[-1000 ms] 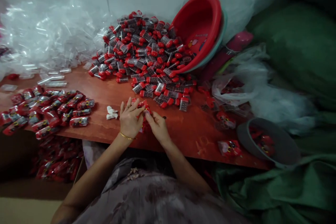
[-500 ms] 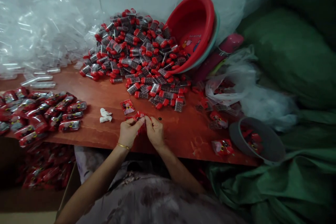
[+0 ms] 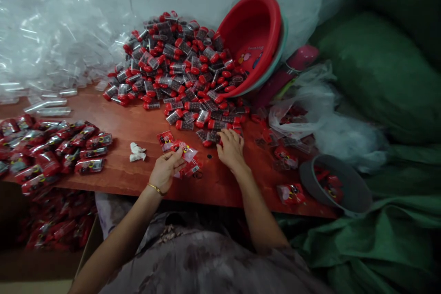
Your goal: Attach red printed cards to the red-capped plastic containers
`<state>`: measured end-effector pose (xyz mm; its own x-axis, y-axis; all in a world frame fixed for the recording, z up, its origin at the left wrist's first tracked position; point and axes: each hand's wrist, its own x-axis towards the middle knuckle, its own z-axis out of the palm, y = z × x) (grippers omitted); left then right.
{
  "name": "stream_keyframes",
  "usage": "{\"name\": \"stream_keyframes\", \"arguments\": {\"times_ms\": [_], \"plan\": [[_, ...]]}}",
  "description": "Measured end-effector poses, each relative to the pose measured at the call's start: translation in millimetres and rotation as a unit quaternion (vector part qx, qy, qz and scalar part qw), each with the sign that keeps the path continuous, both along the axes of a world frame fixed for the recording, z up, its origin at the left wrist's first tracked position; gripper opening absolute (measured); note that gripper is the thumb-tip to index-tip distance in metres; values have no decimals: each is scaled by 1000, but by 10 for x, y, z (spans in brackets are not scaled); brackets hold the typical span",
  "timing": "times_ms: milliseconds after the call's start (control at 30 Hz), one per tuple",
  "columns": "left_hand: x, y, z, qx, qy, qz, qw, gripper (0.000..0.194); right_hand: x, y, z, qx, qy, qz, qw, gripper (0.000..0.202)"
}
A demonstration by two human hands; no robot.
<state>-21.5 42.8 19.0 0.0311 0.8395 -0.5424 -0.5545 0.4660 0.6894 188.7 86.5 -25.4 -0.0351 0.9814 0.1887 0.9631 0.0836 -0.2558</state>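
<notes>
My left hand (image 3: 164, 170) pinches a small red printed plastic bag (image 3: 188, 151) between thumb and fingers. More red bags (image 3: 166, 139) lie flat on the table beneath and beside it. At the near edge of the container pile, my right hand (image 3: 231, 149) has its fingers curled down over a small red-capped clear container (image 3: 219, 139), which they mostly hide. Behind it rises a big heap of such containers (image 3: 179, 69), dark inside with red caps. A crumpled white scrap (image 3: 137, 152) lies left of my left hand.
Filled red packets (image 3: 65, 144) spread over the table's left side, with more in a box (image 3: 58, 225) below. Clear plastic pieces (image 3: 51, 41) are heaped behind. A red basin (image 3: 272, 23) leans at the back. A grey bowl (image 3: 312, 179) and plastic bags (image 3: 317, 105) stand right.
My hands have parted. The right one has let go of the bag and moved right to the containers. The left still holds the bag, now more open to view.
</notes>
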Motion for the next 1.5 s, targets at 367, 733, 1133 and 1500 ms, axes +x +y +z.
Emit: {"name": "stream_keyframes", "arguments": {"times_ms": [367, 733, 1133, 1500], "plan": [[46, -134, -85, -28, -9, -15, 999, 43, 216, -780, 46, -56, 30, -246, 967, 44], [-2, -216, -19, -27, -51, -55, 997, 39, 119, -577, 65, -65, 122, -225, 965, 28], [76, -246, -47, 21, 14, -62, 998, 41, -277, -1102, 503, -81, 417, 65, 903, 15], [67, -254, -16, 44, 17, -40, 998, 43, -435, -1012, 336, -128, 510, 43, 849, 21]]}}
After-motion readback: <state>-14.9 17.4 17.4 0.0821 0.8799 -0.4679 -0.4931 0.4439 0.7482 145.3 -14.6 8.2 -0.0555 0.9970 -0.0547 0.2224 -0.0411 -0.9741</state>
